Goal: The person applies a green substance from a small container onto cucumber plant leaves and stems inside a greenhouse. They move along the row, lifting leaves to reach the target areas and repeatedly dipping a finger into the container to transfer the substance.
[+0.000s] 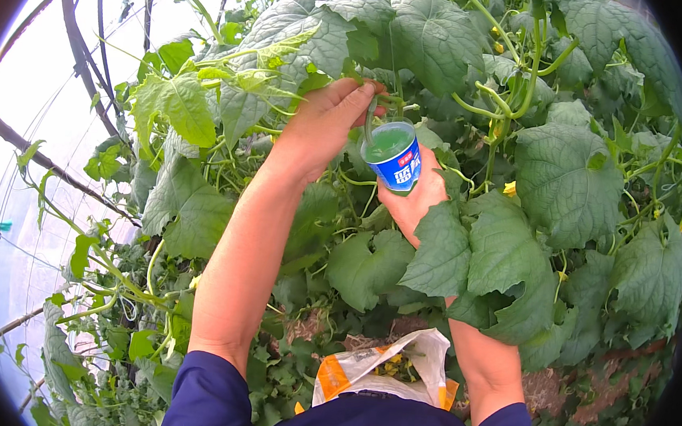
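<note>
My right hand [415, 199] is wrapped around a blue-and-white paper or plastic cup [397, 168] that bears writing. The cup is tilted a little towards me, and green liquid [391, 145] shows inside it. Just above, the fingers of my left hand [332, 111] pinch a slender green young fruit or stem [370, 122]. Its lower end hangs into the cup at the left of the rim. A green vine stalk [393, 99] passes close to these fingertips. Broad leaves [443, 251] cover part of my right wrist and forearm.
Dense gourd-like vines with large leaves [566, 176] and small yellow flowers [509, 188] surround both arms. An open white-and-orange bag [335, 376] at my front holds yellow flowers [395, 366]. To the left, dark poles [70, 29] stand before translucent sheeting [18, 187].
</note>
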Demonstrator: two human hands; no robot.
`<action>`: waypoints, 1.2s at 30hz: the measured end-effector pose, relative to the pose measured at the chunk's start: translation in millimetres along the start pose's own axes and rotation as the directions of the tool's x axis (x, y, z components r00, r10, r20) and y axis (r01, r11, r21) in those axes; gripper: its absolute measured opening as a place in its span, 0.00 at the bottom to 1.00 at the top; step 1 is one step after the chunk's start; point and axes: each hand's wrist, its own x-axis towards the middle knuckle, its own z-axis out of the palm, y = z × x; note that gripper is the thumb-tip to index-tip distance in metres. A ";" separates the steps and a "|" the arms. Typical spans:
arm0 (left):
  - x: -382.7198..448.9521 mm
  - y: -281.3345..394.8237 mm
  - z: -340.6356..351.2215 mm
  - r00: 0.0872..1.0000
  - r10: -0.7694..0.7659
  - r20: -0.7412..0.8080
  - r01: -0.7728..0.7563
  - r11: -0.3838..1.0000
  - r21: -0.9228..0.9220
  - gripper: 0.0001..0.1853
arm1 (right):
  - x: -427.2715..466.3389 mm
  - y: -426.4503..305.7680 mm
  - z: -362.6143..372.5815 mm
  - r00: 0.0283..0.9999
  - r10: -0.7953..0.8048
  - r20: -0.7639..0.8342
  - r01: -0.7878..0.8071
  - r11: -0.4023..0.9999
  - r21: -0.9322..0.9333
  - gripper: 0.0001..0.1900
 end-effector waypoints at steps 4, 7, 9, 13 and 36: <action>-3.8 -0.1 3.6 1.000 0.005 -0.012 -0.005 1.000 -0.028 0.24 | -7.2 13.0 5.9 0.997 -0.076 -0.034 0.075 0.996 -0.039 0.35; -8.8 4.6 10.7 0.999 0.015 -0.036 -0.018 0.997 -0.077 0.25 | -11.3 10.8 6.8 0.996 -0.079 -0.044 0.078 0.996 -0.043 0.35; -9.0 2.5 10.7 0.999 0.033 -0.026 -0.036 0.993 -0.115 0.25 | -17.1 9.2 5.4 0.998 -0.043 -0.042 0.041 0.998 -0.044 0.34; -12.0 6.2 15.2 0.998 0.039 -0.054 -0.046 0.989 -0.142 0.25 | -19.6 5.8 2.2 1.000 -0.018 -0.025 0.018 0.999 -0.032 0.33; 4.9 16.6 12.2 1.000 0.018 -0.024 -0.019 0.998 -0.058 0.24 | -57.4 7.9 -9.0 0.990 -0.119 0.077 0.126 0.988 -0.091 0.37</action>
